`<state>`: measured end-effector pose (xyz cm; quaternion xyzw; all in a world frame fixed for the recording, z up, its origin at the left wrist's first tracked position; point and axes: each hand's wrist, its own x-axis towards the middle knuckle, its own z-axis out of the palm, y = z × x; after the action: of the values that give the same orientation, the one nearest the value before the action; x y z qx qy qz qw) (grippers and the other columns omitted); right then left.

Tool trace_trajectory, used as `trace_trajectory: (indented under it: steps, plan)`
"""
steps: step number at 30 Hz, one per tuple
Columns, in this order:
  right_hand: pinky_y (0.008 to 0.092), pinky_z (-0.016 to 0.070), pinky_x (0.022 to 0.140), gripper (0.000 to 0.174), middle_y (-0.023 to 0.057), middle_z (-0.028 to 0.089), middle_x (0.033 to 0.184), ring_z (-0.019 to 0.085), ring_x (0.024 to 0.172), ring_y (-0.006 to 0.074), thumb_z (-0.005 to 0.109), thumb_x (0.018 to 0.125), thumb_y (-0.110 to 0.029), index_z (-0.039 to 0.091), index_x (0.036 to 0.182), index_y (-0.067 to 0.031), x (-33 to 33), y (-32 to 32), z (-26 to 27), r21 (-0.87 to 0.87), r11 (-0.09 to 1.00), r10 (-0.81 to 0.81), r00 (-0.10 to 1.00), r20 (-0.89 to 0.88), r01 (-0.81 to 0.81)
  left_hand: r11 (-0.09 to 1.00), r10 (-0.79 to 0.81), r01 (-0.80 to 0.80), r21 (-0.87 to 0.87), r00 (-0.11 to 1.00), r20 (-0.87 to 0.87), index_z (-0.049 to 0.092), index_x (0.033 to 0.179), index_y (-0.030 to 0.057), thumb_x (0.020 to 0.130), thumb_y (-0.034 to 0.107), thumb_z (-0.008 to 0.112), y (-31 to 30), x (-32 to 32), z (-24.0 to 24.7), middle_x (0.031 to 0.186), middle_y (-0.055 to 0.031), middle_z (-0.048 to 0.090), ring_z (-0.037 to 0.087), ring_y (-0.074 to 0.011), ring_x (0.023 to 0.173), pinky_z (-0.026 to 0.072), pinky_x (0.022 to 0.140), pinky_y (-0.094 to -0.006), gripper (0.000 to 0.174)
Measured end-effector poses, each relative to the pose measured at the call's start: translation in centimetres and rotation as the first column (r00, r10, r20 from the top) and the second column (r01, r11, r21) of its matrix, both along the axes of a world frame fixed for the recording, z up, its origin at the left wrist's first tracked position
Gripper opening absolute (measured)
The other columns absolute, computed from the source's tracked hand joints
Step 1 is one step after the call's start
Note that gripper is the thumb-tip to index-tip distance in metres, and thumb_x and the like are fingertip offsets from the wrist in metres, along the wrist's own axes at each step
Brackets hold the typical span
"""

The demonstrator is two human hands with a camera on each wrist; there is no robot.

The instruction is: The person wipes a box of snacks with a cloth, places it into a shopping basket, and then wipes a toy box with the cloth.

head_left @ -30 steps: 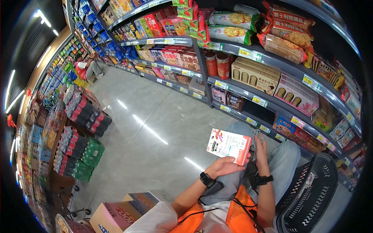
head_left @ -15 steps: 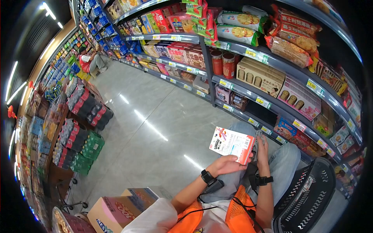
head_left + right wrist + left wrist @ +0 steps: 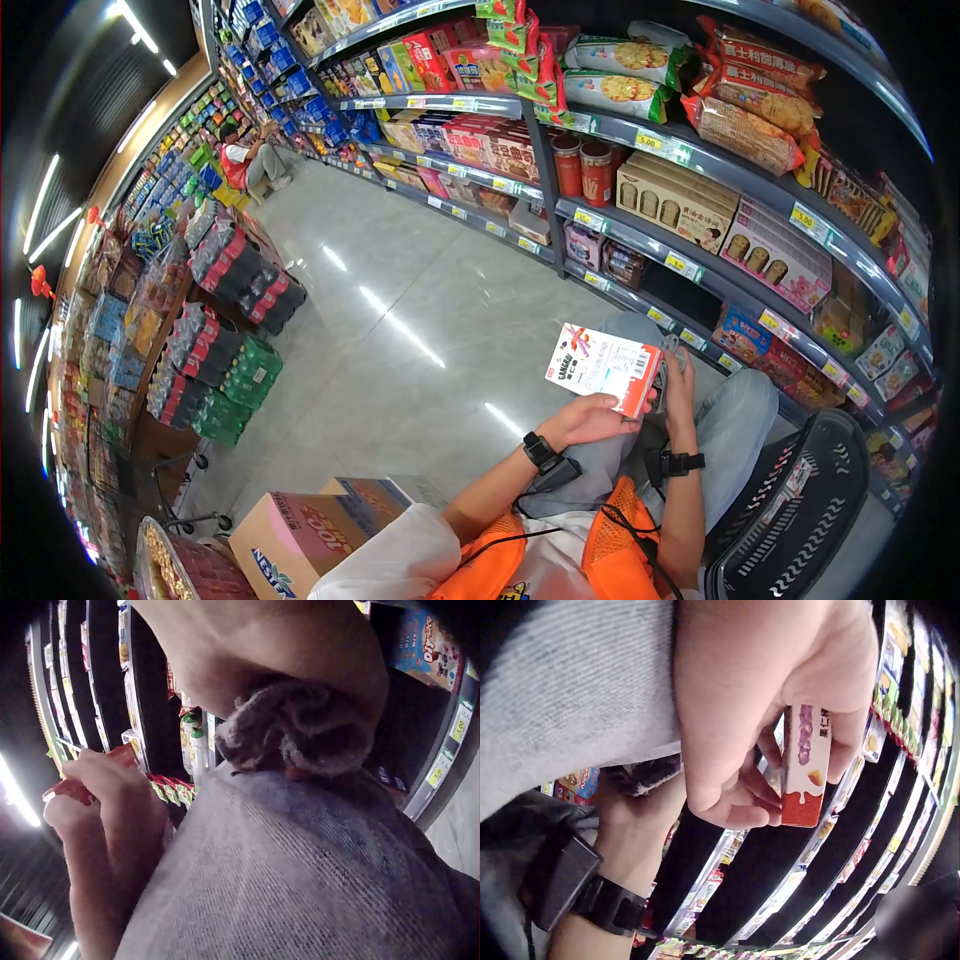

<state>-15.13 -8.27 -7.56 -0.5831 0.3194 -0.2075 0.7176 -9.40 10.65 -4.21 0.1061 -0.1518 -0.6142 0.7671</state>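
My left hand [image 3: 588, 420] grips a thin white and red snack box [image 3: 603, 368], its printed face with a barcode turned up toward the head camera. In the left wrist view the narrow side of the box [image 3: 808, 769] shows between thumb and fingers, with a nut picture and a red end. My right hand [image 3: 681, 392] holds a crumpled grey cloth [image 3: 300, 727], bunched under the fingers by the denim-covered knee [image 3: 285, 847]. Both hands are close together over the lap, and each wrist wears a black strap.
Shelves of boxed and bagged snacks [image 3: 675, 200] run along the right. A black basket [image 3: 790, 500] stands by the right leg, cartons [image 3: 310, 540] at the left. Bottle packs [image 3: 245, 270] are stacked across the aisle floor [image 3: 400, 260]. A person [image 3: 245, 160] sits farther down it.
The head view has turned a little, so the shelves and aisle appear shifted right. Both hands keep their holds on the box and the cloth, with the box nearly still.
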Motion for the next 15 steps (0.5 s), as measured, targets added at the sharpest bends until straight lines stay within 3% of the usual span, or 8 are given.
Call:
trace_trajectory:
  steps: [4,7,10,12,15]
  plan:
    - [0.0326,0.0390,0.103,0.051,0.0192,0.060,0.127,0.054,0.118,0.0244,0.058,0.100,-0.032,0.053,0.134,0.0045,0.2,-0.4,-0.6,-0.038,0.999,0.026,0.999,0.018,-0.026,0.999,0.028,-0.029,0.033,0.999,0.042,0.039,0.149,0.0043,0.089,0.015,0.070,-0.1,-0.1,-0.2,0.146,-0.0130,0.052,0.053,-0.0252,0.131,0.0393,0.110,-0.0428,0.069]
    - [0.0332,0.0421,0.099,0.047,0.0188,0.063,0.117,0.057,0.109,0.0242,0.058,0.099,-0.032,0.055,0.129,0.0043,0.4,-0.6,-1.0,-0.072,0.996,0.044,0.999,-0.008,-0.045,0.988,0.077,-0.101,0.114,0.976,0.202,0.040,0.149,0.0024,0.090,0.010,0.068,0.1,-0.8,-0.4,0.147,-0.0156,0.051,0.051,-0.0274,0.135,0.0349,0.116,-0.0431,0.066]
    - [0.0339,0.0441,0.096,0.046,0.0187,0.065,0.112,0.059,0.104,0.0245,0.058,0.099,-0.031,0.056,0.127,0.0048,0.7,-1.2,-2.2,-0.083,0.994,0.069,0.997,-0.041,-0.072,0.981,0.048,-0.094,0.169,0.966,0.253,0.042,0.148,-0.0004,0.091,0.008,0.067,-0.1,-1.1,-0.5,0.147,-0.0179,0.051,0.050,-0.0289,0.136,0.0343,0.117,-0.0430,0.063]
    - [0.0342,0.0446,0.095,0.047,0.0194,0.066,0.113,0.060,0.104,0.0251,0.059,0.098,-0.031,0.055,0.127,0.0058,0.6,-1.4,-1.9,-0.061,0.992,0.106,0.994,-0.032,-0.108,0.990,0.050,-0.088,0.111,0.950,0.309,0.044,0.146,-0.0017,0.092,0.007,0.066,-0.4,-1.3,0.0,0.144,-0.0171,0.054,0.053,-0.0277,0.133,0.0379,0.114,-0.0409,0.059]
    - [0.0351,0.0445,0.096,0.048,0.0208,0.065,0.115,0.059,0.105,0.0259,0.060,0.097,-0.031,0.055,0.126,0.0072,0.2,-0.4,-0.6,-0.139,0.990,0.010,0.999,0.050,-0.003,0.997,0.020,-0.047,0.063,0.929,0.370,0.045,0.144,-0.0036,0.092,0.006,0.067,-0.5,-1.3,1.3,0.142,-0.0177,0.056,0.055,-0.0281,0.131,0.0390,0.113,-0.0397,0.058]
